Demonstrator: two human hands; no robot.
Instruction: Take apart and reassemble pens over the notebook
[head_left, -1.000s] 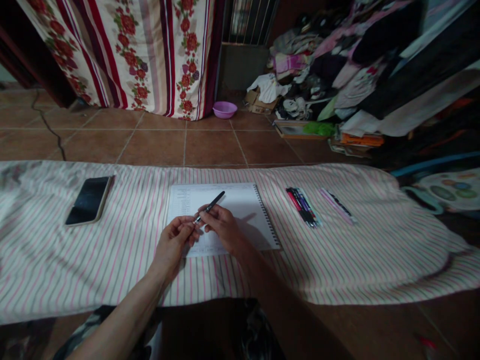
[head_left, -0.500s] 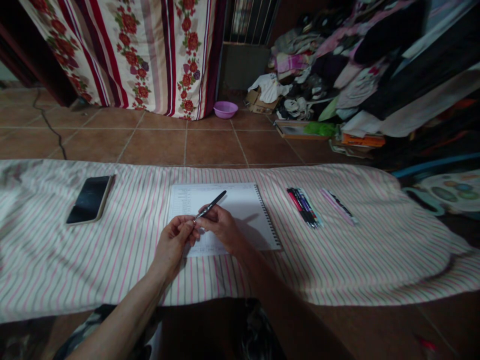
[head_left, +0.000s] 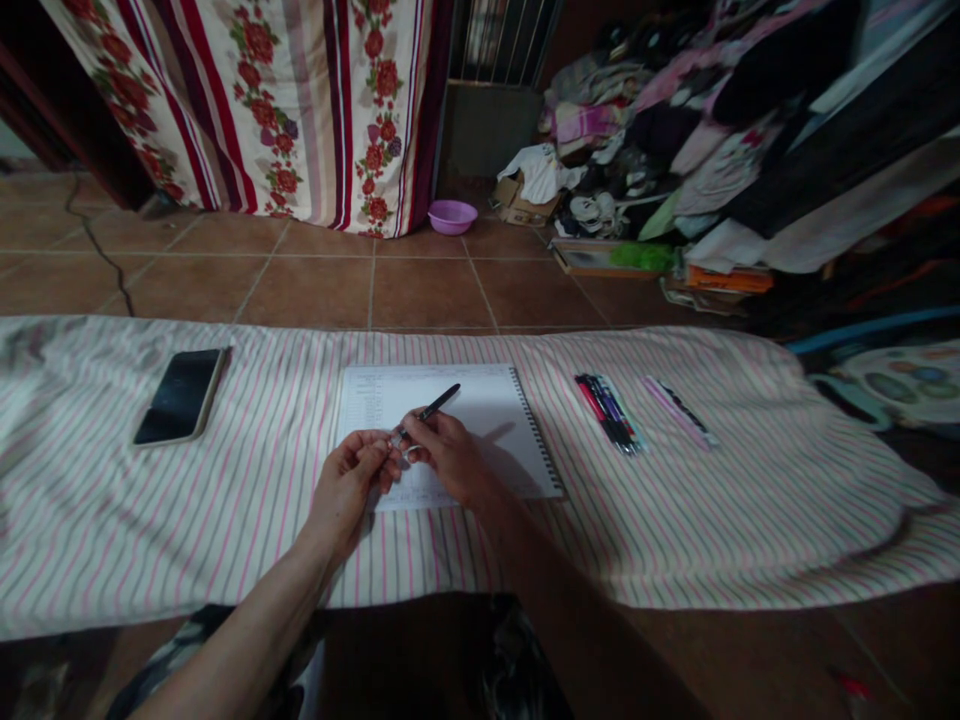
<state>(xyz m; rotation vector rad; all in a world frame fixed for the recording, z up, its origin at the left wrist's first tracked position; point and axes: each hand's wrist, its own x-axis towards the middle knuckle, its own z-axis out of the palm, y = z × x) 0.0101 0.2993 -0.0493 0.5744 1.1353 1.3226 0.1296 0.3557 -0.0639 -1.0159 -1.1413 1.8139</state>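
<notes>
The right hand's (head_left: 454,458) fingers are pinching the pen (head_left: 439,402) over the pad (head_left: 491,395), its dark end pointing to two o'clock. The left hand's (head_left: 349,482) fingers are pinching its lower end, hiding the tip; the pale part there is proving too small to identify. Forearms are running out of frame at seven and five o'clock. The pad's print is showing illegibly. Bundled pens (head_left: 609,415) are overlapping at three o'clock, their number uncertain.

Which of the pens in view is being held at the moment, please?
The black pen in the right hand, above the spiral notebook; the other pens lie on the striped cloth, to the notebook's right.
</notes>
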